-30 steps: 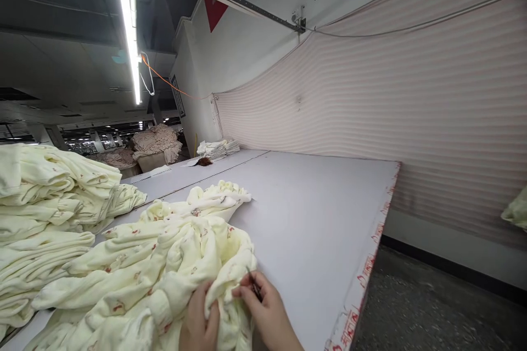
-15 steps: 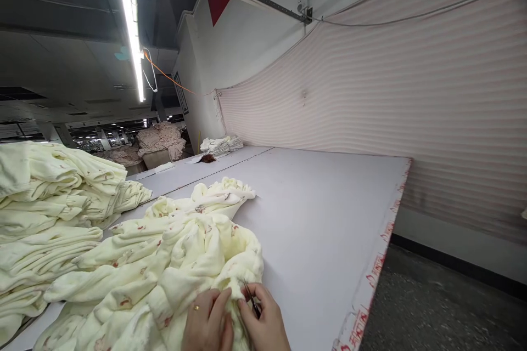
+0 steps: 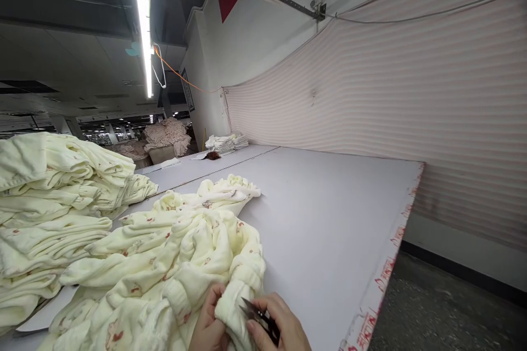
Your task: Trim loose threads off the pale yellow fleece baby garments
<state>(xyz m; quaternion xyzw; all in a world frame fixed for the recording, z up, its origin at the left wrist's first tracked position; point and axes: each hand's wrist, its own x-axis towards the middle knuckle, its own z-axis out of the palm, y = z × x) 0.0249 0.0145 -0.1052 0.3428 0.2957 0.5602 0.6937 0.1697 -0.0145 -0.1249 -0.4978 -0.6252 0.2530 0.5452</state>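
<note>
A bunched pale-yellow fleece garment point(image 3: 193, 252) with small reddish prints lies on the table in front of me. At its near right end, my left hand point(image 3: 209, 321) grips a gathered, cuff-like edge of the cloth. My right hand point(image 3: 280, 323) is closed around dark thread snips point(image 3: 261, 318). Their pointed blades aim up and left, right at the edge of that cloth. Whether the blade tips touch the fabric I cannot tell. The lower parts of both hands are cut off by the bottom of the view.
A tall stack of folded pale-yellow garments point(image 3: 61, 192) stands on the left. The pale table point(image 3: 329, 219) stretches away to the right, its edge marked with red-printed tape. Folded white cloths point(image 3: 224, 143) and a dark reddish-brown tuft point(image 3: 213, 156) lie at the far end. A striped sheet point(image 3: 370, 82) covers the wall.
My left hand has drawn up a cuff-like part of the garment. The snips, upright in my right hand before, now tilt left toward it. The view has shifted slightly left.
</note>
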